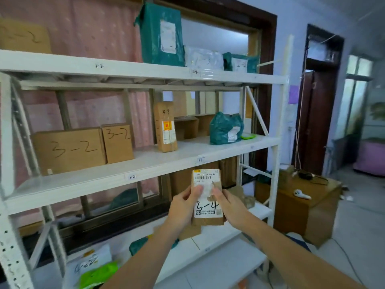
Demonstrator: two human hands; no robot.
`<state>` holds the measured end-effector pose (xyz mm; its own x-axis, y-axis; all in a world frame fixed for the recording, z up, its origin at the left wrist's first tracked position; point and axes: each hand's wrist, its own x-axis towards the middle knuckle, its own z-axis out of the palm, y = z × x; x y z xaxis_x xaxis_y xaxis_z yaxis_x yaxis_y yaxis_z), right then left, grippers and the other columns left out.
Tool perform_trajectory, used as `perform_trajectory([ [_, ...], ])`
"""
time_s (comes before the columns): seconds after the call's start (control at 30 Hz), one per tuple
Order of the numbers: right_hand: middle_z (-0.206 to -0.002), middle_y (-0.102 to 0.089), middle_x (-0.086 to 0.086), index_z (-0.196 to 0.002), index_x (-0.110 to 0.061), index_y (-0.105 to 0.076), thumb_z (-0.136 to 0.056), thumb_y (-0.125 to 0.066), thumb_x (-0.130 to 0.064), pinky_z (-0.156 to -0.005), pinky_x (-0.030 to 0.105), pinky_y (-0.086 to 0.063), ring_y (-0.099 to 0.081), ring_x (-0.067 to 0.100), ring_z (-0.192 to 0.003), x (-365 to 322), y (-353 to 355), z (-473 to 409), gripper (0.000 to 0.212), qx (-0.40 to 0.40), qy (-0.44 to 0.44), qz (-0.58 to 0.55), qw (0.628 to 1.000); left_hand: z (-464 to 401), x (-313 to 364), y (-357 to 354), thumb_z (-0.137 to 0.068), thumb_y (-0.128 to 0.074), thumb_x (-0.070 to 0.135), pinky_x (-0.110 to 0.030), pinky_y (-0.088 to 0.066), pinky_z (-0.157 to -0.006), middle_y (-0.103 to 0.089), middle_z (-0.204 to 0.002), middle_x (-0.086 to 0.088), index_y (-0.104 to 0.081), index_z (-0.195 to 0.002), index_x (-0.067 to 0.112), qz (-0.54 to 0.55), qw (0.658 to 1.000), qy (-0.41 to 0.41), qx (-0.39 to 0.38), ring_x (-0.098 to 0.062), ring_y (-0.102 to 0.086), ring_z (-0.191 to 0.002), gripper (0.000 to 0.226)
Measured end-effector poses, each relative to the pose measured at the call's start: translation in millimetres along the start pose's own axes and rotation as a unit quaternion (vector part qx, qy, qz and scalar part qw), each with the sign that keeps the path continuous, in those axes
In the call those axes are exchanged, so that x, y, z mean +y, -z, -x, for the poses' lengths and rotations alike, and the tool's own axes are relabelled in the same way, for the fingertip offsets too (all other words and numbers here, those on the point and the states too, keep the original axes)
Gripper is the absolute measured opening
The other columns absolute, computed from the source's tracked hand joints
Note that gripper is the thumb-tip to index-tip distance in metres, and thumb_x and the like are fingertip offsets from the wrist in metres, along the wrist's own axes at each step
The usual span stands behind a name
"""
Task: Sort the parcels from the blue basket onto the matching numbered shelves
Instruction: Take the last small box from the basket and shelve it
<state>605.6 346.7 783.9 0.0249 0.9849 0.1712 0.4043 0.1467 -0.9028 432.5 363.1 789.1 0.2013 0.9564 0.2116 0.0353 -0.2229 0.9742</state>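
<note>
I hold a small brown cardboard parcel (207, 180) upright in front of the white shelf unit (145, 161). Its white label has a barcode and a handwritten "3-4". My left hand (183, 207) grips the parcel's left edge, thumb on the label. My right hand (229, 205) grips its right edge, thumb on the front. The parcel hangs just below the middle shelf's front edge, under the "3-3" tag (200, 159). The blue basket is not in view.
The middle shelf carries two boxes marked "3-2" (68, 149), a tall "3-3" box (165, 126) and a green bag (226, 128). Green and white bags (160, 34) sit on the upper shelf. More parcels lie on the lowest shelf. A wooden cabinet (304, 207) stands to the right.
</note>
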Motion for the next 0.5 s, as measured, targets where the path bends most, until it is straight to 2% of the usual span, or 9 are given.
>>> perform_trajectory([
  [0.07, -0.103, -0.076, -0.001, -0.118, -0.026, -0.057, -0.089, -0.043, -0.07, -0.078, 0.041, -0.063, -0.075, 0.014, -0.089, 15.5, 17.0, -0.2, 0.055, 0.012, -0.009, -0.024, 1.0, -8.6, -4.7, -22.1, -0.097, -0.059, 0.046, -0.024, -0.06, -0.067, -0.08, -0.09, 0.003, -0.067, -0.12, 0.025, -0.002, 1.0, 0.0, -0.019, -0.015, -0.077, -0.083, 0.032],
  [0.13, -0.104, -0.076, -0.001, -0.12, -0.029, -0.056, -0.088, -0.043, -0.069, -0.079, 0.043, -0.063, -0.075, 0.014, -0.091, 30.0, 31.2, -3.3, 0.053, 0.018, -0.016, -0.041, 0.999, -18.2, -9.7, -40.3, -0.098, -0.058, 0.045, -0.02, -0.058, -0.062, -0.08, -0.087, 0.005, -0.066, -0.113, 0.03, 0.003, 0.999, 0.004, -0.034, -0.013, -0.077, -0.08, 0.022],
  [0.23, -0.107, -0.076, -0.001, -0.126, -0.031, -0.055, -0.091, -0.045, -0.072, -0.081, 0.047, -0.062, -0.075, 0.017, -0.094, 49.2, 45.6, -15.7, 0.055, 0.02, -0.026, -0.041, 0.999, -37.5, -19.5, -58.0, -0.099, -0.058, 0.047, -0.022, -0.059, -0.064, -0.079, -0.085, 0.008, -0.065, -0.109, 0.035, -0.001, 0.999, 0.013, -0.048, -0.011, -0.077, -0.079, 0.017],
  [0.33, -0.106, -0.077, 0.0, -0.123, -0.028, -0.056, -0.098, -0.044, -0.062, -0.081, 0.048, -0.062, -0.076, 0.019, -0.093, 62.8, 54.8, -33.7, 0.044, 0.034, -0.035, -0.042, 0.998, -64.9, -29.3, -68.3, -0.098, -0.056, 0.05, -0.026, -0.062, -0.07, -0.079, -0.087, 0.009, -0.065, -0.11, 0.037, -0.013, 0.998, 0.014, -0.067, -0.011, -0.077, -0.081, 0.02],
  [0.5, -0.097, -0.075, -0.007, -0.118, -0.028, -0.053, -0.104, -0.041, -0.048, -0.062, 0.021, -0.059, -0.074, 0.004, -0.081, 67.8, 73.0, -60.5, 0.028, 0.062, -0.071, -0.039, 0.995, -114.1, -39.0, -86.6, -0.099, -0.057, 0.047, -0.022, -0.058, -0.063, -0.079, -0.084, 0.008, -0.066, -0.109, 0.034, -0.004, 0.994, 0.029, -0.103, -0.011, -0.077, -0.078, 0.019],
])
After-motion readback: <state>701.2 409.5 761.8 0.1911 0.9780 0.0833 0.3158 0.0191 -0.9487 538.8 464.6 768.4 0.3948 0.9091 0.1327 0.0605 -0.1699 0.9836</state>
